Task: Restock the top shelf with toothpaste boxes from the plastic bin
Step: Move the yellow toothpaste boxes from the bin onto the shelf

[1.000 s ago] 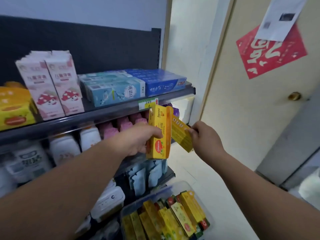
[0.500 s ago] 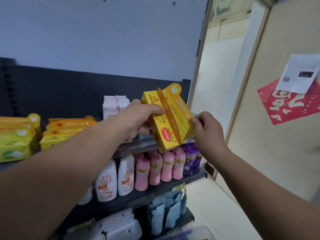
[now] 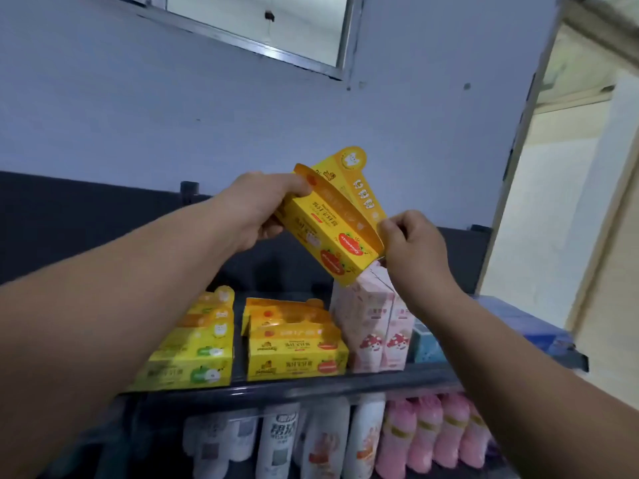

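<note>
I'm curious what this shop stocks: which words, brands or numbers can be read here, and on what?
Nothing reads clearly.
On the held yellow boxes: characters and red oval labels, tilted and blurred.
On the stacked yellow boxes, top shelf: print too blurred.
On the pink cartons: print too small.
On the white bottle below: dark characters, blurred.

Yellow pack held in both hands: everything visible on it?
The yellow pack is printed cardboard, seemingly two boxes held together, each with a rounded hang tab on top. Red badges mark its lower end; print unreadable. It hangs tilted, lower end rightward, over the pink cartons. The left hand grips its upper end; the right hand pinches its lower right edge.
</note>
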The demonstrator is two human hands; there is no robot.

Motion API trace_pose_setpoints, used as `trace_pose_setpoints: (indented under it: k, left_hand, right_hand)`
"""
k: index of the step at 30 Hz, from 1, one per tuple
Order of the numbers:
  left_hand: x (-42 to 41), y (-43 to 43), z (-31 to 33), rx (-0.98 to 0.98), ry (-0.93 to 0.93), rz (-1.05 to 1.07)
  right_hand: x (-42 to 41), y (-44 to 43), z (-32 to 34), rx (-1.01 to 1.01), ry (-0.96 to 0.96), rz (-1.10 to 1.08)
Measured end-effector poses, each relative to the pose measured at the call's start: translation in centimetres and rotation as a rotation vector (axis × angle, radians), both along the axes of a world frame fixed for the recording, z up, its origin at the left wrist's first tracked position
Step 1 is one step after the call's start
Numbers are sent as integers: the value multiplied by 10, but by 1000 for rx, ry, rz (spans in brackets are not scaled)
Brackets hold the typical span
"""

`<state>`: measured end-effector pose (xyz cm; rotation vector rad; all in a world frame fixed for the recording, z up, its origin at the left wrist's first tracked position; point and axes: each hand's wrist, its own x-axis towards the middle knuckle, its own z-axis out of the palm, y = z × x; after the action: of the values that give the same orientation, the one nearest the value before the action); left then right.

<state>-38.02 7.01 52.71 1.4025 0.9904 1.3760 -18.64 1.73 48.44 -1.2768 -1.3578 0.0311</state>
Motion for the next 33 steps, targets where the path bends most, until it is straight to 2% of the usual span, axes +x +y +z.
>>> trace_pose_setpoints:
  k: [5, 11, 13, 17, 27, 33]
  left_hand:
    - [-58, 41, 3, -59, 37, 54]
    - [-84, 84, -11, -93, 84, 107]
    - [-82, 97, -22, -71, 189, 148]
    - [-71, 124, -44, -39, 539, 259]
    - [-19, 164, -92, -187, 656, 70]
    - [-5, 166, -99, -220, 971, -114]
  right_hand:
    - [-40, 45, -3, -12, 43, 17]
    - [-54, 89, -8, -77, 77, -65]
    - [-55, 98, -9, -96, 74, -97]
    - [-55, 111, -15, -113, 52, -147]
    - [-41, 110, -28, -150, -4, -231]
    - [-33, 112, -35, -198, -41, -268]
